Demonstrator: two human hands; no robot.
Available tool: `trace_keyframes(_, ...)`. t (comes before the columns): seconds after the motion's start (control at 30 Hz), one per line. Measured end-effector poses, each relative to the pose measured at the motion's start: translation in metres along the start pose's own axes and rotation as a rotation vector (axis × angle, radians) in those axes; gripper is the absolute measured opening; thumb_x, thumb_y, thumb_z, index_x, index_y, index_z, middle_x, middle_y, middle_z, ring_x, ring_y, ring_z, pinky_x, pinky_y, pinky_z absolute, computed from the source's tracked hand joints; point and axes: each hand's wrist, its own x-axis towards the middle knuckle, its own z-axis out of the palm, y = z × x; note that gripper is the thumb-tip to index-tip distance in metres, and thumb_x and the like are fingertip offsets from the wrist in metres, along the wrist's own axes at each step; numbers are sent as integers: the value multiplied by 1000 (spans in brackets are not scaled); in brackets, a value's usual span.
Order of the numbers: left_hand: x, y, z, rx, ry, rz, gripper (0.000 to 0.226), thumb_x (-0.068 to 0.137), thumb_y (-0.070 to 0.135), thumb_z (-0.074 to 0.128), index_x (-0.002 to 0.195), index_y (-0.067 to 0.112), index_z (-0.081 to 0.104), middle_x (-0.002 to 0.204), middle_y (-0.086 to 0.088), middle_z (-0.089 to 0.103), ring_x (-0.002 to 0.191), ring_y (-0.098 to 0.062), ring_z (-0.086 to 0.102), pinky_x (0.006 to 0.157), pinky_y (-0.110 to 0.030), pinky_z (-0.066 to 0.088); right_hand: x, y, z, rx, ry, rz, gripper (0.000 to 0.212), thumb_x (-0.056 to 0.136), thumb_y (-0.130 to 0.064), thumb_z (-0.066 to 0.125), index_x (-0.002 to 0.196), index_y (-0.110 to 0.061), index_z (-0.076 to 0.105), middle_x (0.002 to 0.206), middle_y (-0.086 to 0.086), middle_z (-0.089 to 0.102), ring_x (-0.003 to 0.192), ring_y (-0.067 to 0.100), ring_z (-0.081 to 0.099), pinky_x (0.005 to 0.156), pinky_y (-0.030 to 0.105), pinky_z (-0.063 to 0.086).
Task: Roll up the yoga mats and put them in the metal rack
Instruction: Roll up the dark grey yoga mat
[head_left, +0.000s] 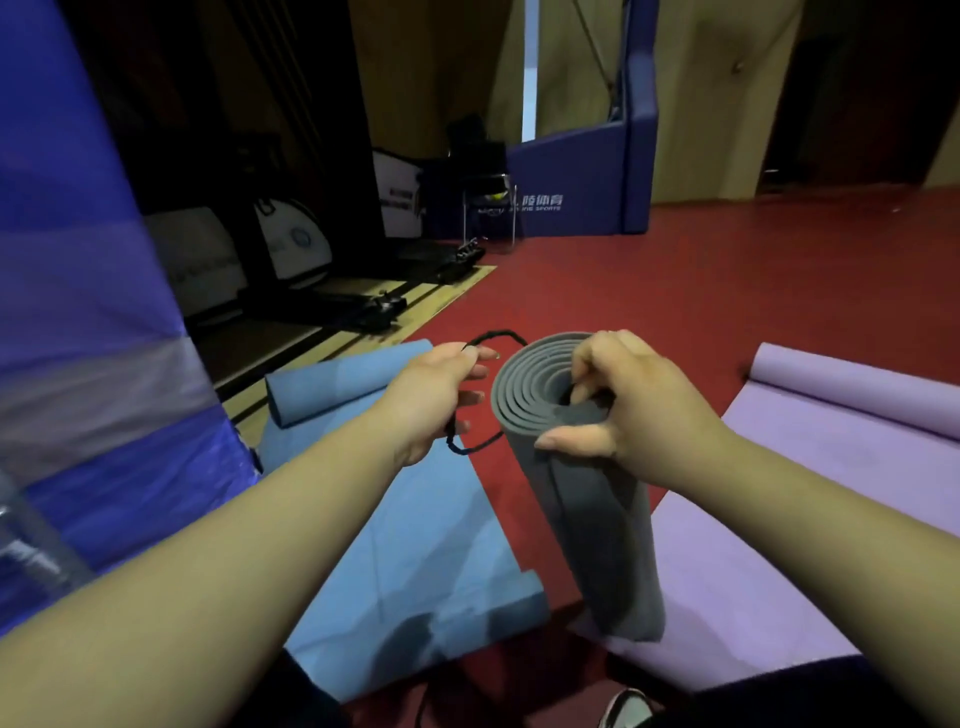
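"Three mats in view. Which one is being handled?"

"The grey mat (587, 499), rolled tight and stood on end, its lower end at the edge of a purple mat (769, 561). A blue mat (415, 545) lies to its left. Both of those are mostly unrolled on the red floor (675, 291). The right hand (623, 410) grips the grey roll's top, fingers hooked into the spiral, thumb outside."

"And the other hand?"

"The left hand (441, 400) pinches a black cord loop (496, 333) just beside the roll's top."

"Which step is this?"

"Binding, I judge — rolling this one looks finished. Next, the loop needs stretching over the top end and sliding down, with the right hand holding the roll tight. No metal rack is visible."
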Motion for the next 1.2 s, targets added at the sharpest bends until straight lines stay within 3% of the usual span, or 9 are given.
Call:
trace_keyframes(0.13,-11,18,3,-33,12,107,31,108,35,40,111,27,70,119,-1,69,115,-33,64,97,-51,53,-4,-20,-12,41,22,-3,60,54,-65,82,90,-43,40,92,-12,50,80,8,62,71,29,51)
trace_keyframes(0.2,-12,23,5,-46,-16,146,33,109,33,38,114,22,69,117,-3,71,111,-31,66,91,-47,56,-2,-27,-16,58,15,-12,58,53,-68,79,89,-46,40,93,-13,50,81,6,61,72,31,53)
trace_keyframes(0.3,-6,27,13,-73,-42,220,32,110,25,37,115,15,67,109,-4,74,99,-21,70,79,-32,57,4,-27,-18,88,45,-18,56,53,-70,78,88,-46,42,93,-13,51,82,3,61,73,24,51)
trace_keyframes(0.47,8,-1,39,6,-56,289,31,109,17,40,107,23,70,106,3,76,103,-14,70,95,-35,54,-5,6,12,110,74,31,60,53,-73,75,91,-33,51,89,-17,51,88,-2,52,74,5,37)
trace_keyframes(0.67,31,-25,61,253,-55,355,31,101,39,38,103,37,68,117,7,67,115,-11,60,105,-44,45,-15,47,39,284,284,318,94,50,-69,77,130,-38,39,134,-10,37,121,8,45,103,20,38)
trace_keyframes(0.77,36,-30,60,291,-49,397,27,103,37,40,99,39,67,138,9,53,132,4,42,116,-20,29,-8,53,40,445,214,422,106,49,-75,76,139,-48,26,149,-11,35,126,-14,40,102,10,35)
trace_keyframes(0.87,35,-32,55,348,-65,476,22,105,32,44,104,44,62,142,15,44,130,16,35,102,2,21,-3,60,43,464,140,394,118,48,-98,62,145,-48,20,155,-9,31,143,2,32,115,31,32)
trace_keyframes(1.0,38,-34,50,352,-32,617,26,100,53,34,98,50,60,131,24,49,127,5,47,104,-10,34,3,63,50,442,107,322,93,68,-99,41,146,-53,18,156,-7,31,148,10,29,120,50,29)
trace_keyframes(1.2,42,-35,52,430,-93,662,43,96,56,36,105,28,67,131,14,52,130,-12,47,110,-37,38,8,67,61,501,253,406,68,73,-97,36,131,-62,28,143,-6,44,139,10,41,116,47,34)
